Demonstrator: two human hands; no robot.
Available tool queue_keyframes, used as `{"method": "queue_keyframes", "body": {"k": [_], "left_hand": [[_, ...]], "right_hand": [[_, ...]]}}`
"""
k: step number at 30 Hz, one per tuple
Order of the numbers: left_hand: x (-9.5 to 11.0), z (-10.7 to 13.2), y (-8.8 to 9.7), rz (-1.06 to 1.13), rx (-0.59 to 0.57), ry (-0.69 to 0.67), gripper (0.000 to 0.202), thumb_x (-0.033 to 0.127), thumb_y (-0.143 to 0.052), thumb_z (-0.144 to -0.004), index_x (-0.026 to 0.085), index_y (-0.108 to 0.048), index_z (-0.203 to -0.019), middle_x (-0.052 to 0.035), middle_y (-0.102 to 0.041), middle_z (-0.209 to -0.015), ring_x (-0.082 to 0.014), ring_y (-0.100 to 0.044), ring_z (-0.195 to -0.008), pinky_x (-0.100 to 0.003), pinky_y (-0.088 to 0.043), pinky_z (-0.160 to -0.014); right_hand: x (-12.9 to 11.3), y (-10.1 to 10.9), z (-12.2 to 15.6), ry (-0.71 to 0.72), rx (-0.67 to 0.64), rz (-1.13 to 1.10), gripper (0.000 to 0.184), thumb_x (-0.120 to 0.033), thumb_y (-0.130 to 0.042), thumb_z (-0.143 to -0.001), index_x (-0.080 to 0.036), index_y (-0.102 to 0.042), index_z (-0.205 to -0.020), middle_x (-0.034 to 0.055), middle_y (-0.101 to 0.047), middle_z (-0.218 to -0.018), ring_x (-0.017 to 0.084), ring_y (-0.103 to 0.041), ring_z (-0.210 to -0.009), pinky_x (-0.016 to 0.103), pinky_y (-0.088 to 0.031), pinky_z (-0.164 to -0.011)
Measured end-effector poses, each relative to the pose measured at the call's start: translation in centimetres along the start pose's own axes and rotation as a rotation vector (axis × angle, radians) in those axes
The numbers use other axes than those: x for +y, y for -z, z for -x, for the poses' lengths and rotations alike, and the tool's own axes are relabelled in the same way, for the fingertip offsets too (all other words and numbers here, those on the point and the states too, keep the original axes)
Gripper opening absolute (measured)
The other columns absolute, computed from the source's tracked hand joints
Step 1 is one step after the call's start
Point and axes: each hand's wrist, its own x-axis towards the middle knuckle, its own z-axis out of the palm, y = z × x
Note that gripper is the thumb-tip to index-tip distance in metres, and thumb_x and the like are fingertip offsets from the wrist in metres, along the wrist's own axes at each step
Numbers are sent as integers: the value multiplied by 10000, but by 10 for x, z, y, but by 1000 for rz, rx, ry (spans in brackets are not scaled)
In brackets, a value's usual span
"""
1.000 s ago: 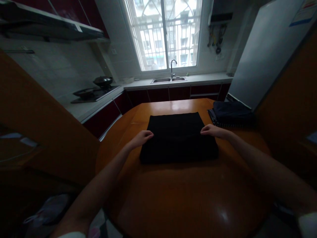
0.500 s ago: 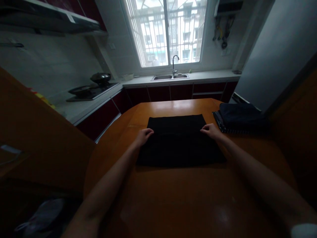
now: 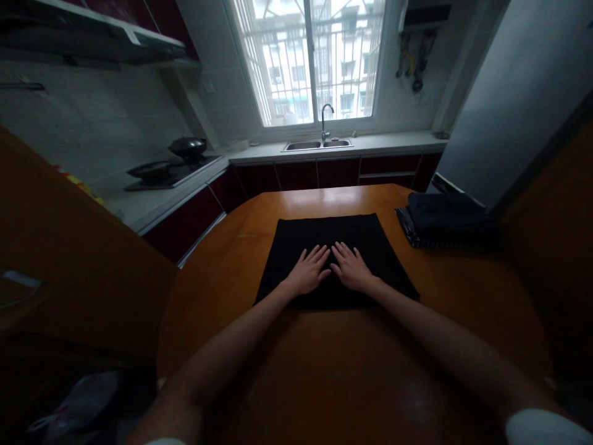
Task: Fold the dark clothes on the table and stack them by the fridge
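A piece of black cloth (image 3: 324, 230), perhaps a folded garment, lies flat on the wooden table (image 3: 333, 364). Its exact kind is too dark to make out. My left hand (image 3: 309, 272) rests palm down on the middle of the cloth with its fingers spread. Beside it, my right hand (image 3: 351, 267) also lies flat on the cloth, fingers stretched out. The fingertips of both hands point toward each other and almost meet. Neither hand grips anything.
A stack of folded dark clothes (image 3: 449, 219) sits at the table's right side. Beyond the table are a counter with a sink (image 3: 303, 146) and a stove (image 3: 178, 173) holding a wok (image 3: 188, 146). A tall grey surface (image 3: 500, 111) rises at right.
Both hands have let go of the cloth's left and right edges and moved inward to its middle. Their fingers went from pinched to spread flat. The cloth stays in place.
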Motion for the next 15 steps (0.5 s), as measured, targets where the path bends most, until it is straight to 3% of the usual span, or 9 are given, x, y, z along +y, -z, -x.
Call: {"method": "queue_keyframes", "body": {"k": [3,8,10,13,15], "left_hand": [[-2,18,-7,18,-70,112,628,551,-314,-1037,287,-230,-1601,-56,-164,-1674,-303,-131,-1542,-585,-153,-1213],[-52,73,9,26,-102,308,599,488,-303,-1050,250,-249,-1598,-77,-194,-1663,-302,-132,-1541,-606,-138,-1209],[-62,97,16,51,-82,343,578,449,-292,-1057,237,-260,-1594,-91,-215,-1656,-304,-150,-1537,-620,-140,-1205],[-57,132,24,81,10,231,554,428,-283,-1066,263,-257,-1594,-84,-232,-1656,-282,-160,-1537,-603,-152,-1215],[-47,154,28,88,14,89,560,441,-354,-1054,282,-281,-1586,-70,-256,-1652,-265,-177,-1535,-553,-198,-1225]], "right_hand": [[17,-6,11,-40,-72,-7,669,-520,-294,-1020,-152,-302,-1578,131,-232,-1655,270,-171,-1538,547,-147,-1220],[101,14,39,-191,-89,36,635,-513,-294,-1022,-192,-334,-1568,108,-255,-1651,258,-178,-1537,556,-133,-1224],[121,25,52,-261,-54,31,609,-470,-308,-1025,-179,-355,-1558,123,-268,-1644,274,-191,-1533,583,-161,-1214],[123,37,78,-232,104,-8,574,-419,-316,-1030,-161,-398,-1536,149,-325,-1619,280,-238,-1520,577,-214,-1206],[112,41,102,-58,159,-62,560,-431,-366,-1024,-201,-410,-1533,124,-356,-1610,265,-264,-1512,549,-244,-1210]]}}
